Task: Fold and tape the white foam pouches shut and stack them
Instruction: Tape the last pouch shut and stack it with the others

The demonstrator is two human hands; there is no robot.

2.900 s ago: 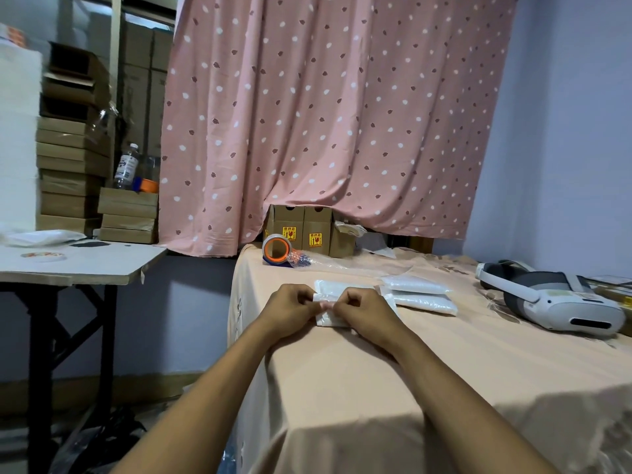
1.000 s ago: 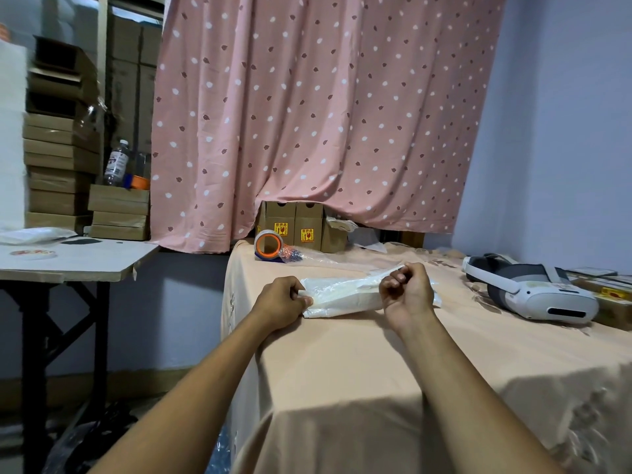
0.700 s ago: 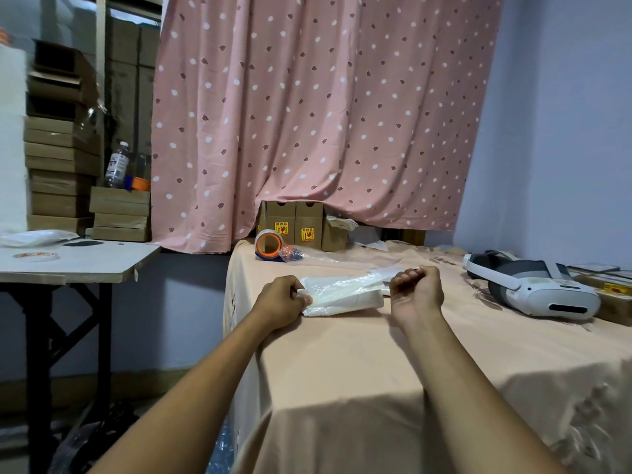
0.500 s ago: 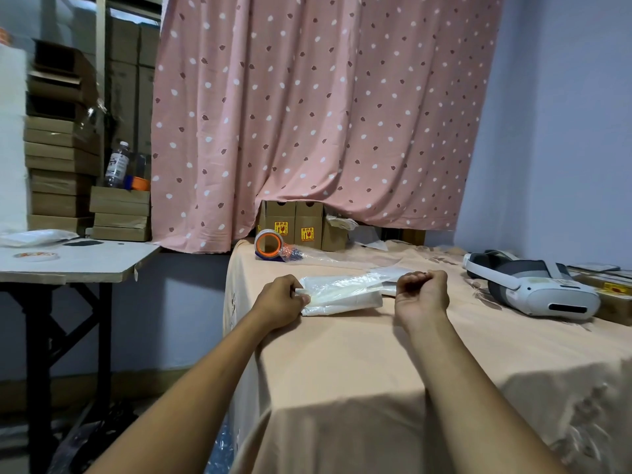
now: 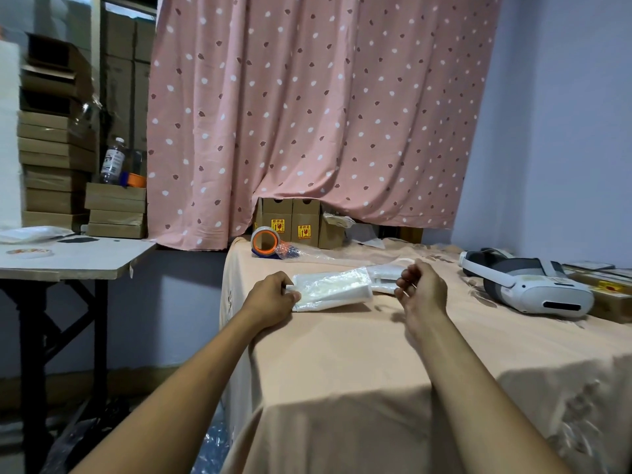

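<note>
Two bare hands are shown over a table [image 5: 342, 357] draped in a peach cloth. The left hand [image 5: 273, 295] is clamped on the left end of a white foam pouch [image 5: 333, 289], thumb and fingers pinching its edge. The pouch has a glossy surface and lies on the cloth, its long axis running roughly from 9 to 3 o'clock.

The right hand [image 5: 422, 290] is held at 3 o'clock of the pouch, apart from it. Its fingers are loosely curled and a little spread, and nothing is seen between them.

A stack of pouches [image 5: 384, 276] is seen at 2 o'clock of the held pouch, partly hidden by the right hand's fingers, so their number cannot be told.

A tape dispenser [image 5: 265, 241] with an orange core stands at 11 o'clock, near the table's far-left corner. Small cardboard boxes [image 5: 290, 224] with yellow labels are set at 12 o'clock, under the hem of a pink dotted curtain [image 5: 307, 114]. A white headset [image 5: 526, 285] rests well apart at 3 o'clock.

A side table [image 5: 75, 260] is placed at 9 o'clock, with stacked cartons [image 5: 54, 165] and a bottle [image 5: 113, 162] behind it.
</note>
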